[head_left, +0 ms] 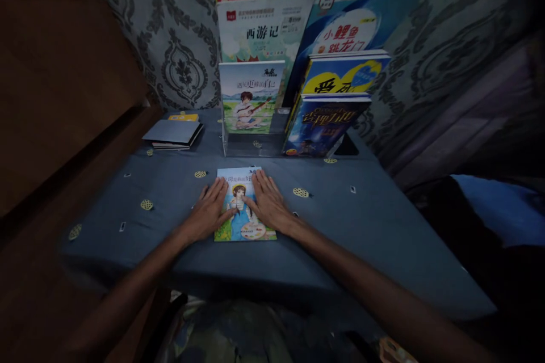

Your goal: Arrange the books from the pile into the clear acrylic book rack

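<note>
A small picture-covered book (pixel 242 224) lies flat near the front edge of the table, its cover showing a figure in a blue dress. My left hand (pixel 209 208) rests on the book's left side, fingers stretched out and part of the palm over the cloth. On the right side lies my right hand (pixel 268 202), flat, with its thumb across the middle of the cover. Both hands touch the book without gripping it. The title at the top is partly covered by my fingers.
Behind the book stands a clear display rack (pixel 255 146) holding several upright books, among them a guitar-player book (pixel 251 99) and a dark blue book (pixel 321 125). A short stack of books (pixel 174 132) lies at the back left. A patterned cloth (pixel 170 181) covers the table; a wooden cabinet (pixel 63 79) borders it.
</note>
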{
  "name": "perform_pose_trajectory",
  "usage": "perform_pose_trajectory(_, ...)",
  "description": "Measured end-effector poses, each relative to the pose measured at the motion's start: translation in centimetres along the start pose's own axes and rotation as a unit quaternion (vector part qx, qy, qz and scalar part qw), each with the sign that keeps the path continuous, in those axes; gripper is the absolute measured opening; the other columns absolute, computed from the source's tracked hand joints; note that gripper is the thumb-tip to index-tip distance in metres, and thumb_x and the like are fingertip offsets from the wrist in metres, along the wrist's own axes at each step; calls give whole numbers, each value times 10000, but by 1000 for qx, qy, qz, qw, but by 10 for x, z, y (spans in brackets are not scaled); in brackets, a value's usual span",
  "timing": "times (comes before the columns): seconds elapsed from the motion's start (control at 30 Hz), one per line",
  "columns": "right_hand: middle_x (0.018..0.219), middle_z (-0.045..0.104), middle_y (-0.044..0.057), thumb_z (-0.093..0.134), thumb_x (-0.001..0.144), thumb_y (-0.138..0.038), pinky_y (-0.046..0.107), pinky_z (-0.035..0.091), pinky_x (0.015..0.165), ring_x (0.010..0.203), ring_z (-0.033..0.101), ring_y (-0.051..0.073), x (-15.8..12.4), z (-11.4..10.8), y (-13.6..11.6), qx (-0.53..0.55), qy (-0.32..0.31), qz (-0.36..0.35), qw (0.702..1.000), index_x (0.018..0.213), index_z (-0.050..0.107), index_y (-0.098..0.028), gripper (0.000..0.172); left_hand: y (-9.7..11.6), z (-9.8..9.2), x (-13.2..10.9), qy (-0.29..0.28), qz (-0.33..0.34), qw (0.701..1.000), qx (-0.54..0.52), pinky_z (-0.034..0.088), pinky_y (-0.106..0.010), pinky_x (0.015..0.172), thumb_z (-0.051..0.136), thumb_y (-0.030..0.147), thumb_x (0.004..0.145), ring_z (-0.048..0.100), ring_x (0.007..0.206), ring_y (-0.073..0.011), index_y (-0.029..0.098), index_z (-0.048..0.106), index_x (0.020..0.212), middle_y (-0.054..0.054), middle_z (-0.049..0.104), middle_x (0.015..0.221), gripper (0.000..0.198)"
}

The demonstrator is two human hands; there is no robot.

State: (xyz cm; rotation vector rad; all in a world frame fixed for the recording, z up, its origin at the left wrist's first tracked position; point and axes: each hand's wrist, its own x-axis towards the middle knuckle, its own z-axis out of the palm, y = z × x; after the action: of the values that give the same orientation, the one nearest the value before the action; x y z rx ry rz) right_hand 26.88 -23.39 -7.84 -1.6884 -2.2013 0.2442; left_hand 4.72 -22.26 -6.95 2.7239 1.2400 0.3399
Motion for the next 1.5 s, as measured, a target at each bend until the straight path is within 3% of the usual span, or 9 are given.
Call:
perform_pose_trajectory(0.17, 1602, 268, 232, 252, 988, -625, 522, 214, 1211, 1516, 173, 311, -26, 1, -3, -34, 10, -22, 999, 1532, 293, -22, 813, -1, -3, 0, -26, -15, 999, 12, 219, -540, 1196, 281, 615, 994, 163, 1521, -311, 102, 227, 1555, -207, 228, 1619, 762)
perform_pose_trajectory(0.5, 1613, 253, 205, 325, 989, -598, 541, 236, 1209, 1516, 134, 340, -61, 9, -14, -31, 20, -34, 999, 1531, 327, -64, 761, 37, 7, -36, 3, 39, 999, 31, 184, -523, 1205, 242, 563, 1021, 176, 1523, -280, 123, 189, 1567, -194, 271, 1609, 703)
perform_pose_trajectory(0.63, 1613, 260, 200, 347, 987, -591, 536, 245, 1207, 1515, 135, 343, -65, 10, -14, -27, 13, -28, 999, 1524, 346, -71, 748, 42, 5, -42, -6, 44, 999, 25, 202, -499, 1203, 235, 585, 1015, 158, 1527, -279, 113, 192, 1565, -194, 261, 1613, 726)
perform_pose_trajectory(0.87, 1618, 238, 202, 336, 985, -606, 556, 251, 1200, 1519, 124, 337, -64, 6, -10, -14, -2, -39, 999, 1534, 328, -79, 761, 20, -3, -29, -48, 45, 998, -17, 156, -499, 1218, 290, 617, 996, 130, 1532, -264, 169, 150, 1581, -161, 228, 1630, 750)
perform_pose_trajectory(1.1, 1620, 228, 209, 330, 968, -649, 529, 257, 1203, 1515, 166, 323, -54, -8, -4, -9, -35, -46, 998, 1562, 242, -65, 837, -2, -6, -2, -43, -67, 996, -30, 201, -541, 1197, 373, 608, 972, 136, 1519, -345, 75, 259, 1541, -246, 195, 1616, 788)
perform_pose_trajectory(1.27, 1621, 213, 227, 302, 975, -639, 533, 238, 1208, 1515, 150, 335, -37, -7, 0, -8, -42, -34, 998, 1556, 238, -38, 839, -5, -5, 5, -7, -94, 992, -80, 235, -569, 1182, 458, 521, 964, 240, 1493, -363, 114, 374, 1501, -227, 330, 1576, 679)
perform_pose_trajectory(1.4, 1633, 170, 213, 261, 974, -657, 558, 217, 1208, 1516, 113, 354, -27, 2, 1, -8, -31, -25, 999, 1570, 195, -52, 852, -15, -6, 11, 59, -100, 963, -242, 304, -522, 1175, 508, 480, 938, 381, 1435, -334, 147, 440, 1471, -160, 463, 1515, 632)
perform_pose_trajectory(1.5, 1645, 129, 186, 261, 979, -649, 565, 213, 1208, 1519, 98, 349, -26, 10, 2, -11, -9, -23, 1000, 1590, 104, -89, 844, -19, -8, 18, 100, -141, 891, -421, 366, -487, 1148, 616, 447, 868, 457, 1380, -333, 147, 491, 1432, -147, 519, 1472, 651)
